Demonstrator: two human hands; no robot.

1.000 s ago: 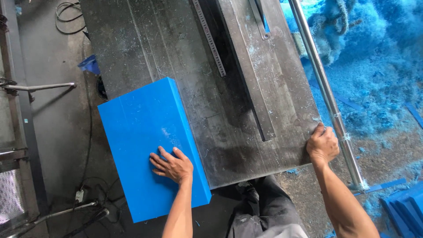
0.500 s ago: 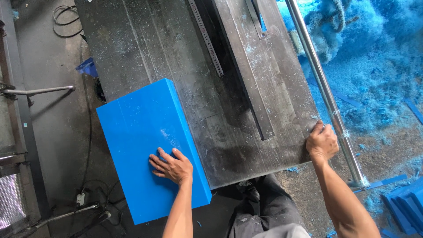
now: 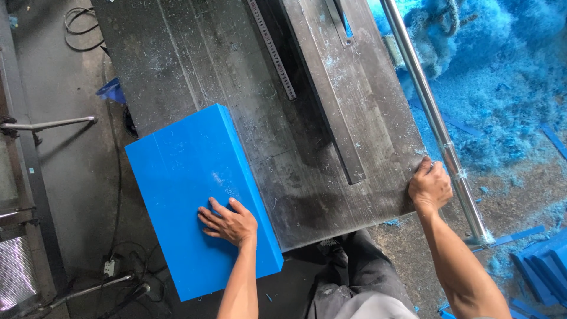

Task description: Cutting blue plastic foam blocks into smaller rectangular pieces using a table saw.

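I see my left hand (image 3: pixel 229 222) lying flat on top of the blue block (image 3: pixel 195 195), fingers spread and pressing down, clamped on nothing. The block rests on the near left part of the metal table (image 3: pixel 236 88), and its near end hangs out past the table's edge. My right hand (image 3: pixel 430 188) grips the table's near right corner, fingers curled over the edge just beside the steel rail (image 3: pixel 434 118).

I judge this to be the lining-up step — the block steadied before it travels along the table toward the slot (image 3: pixel 339 20). The next move calls for even pressure, with the block's long side kept square to the metal ruler (image 3: pixel 271 50).

No packages, labels or signs show — only blue shavings (image 3: pixel 502 88) heaped to the right and blue strips (image 3: pixel 546 260) stacked on the floor.
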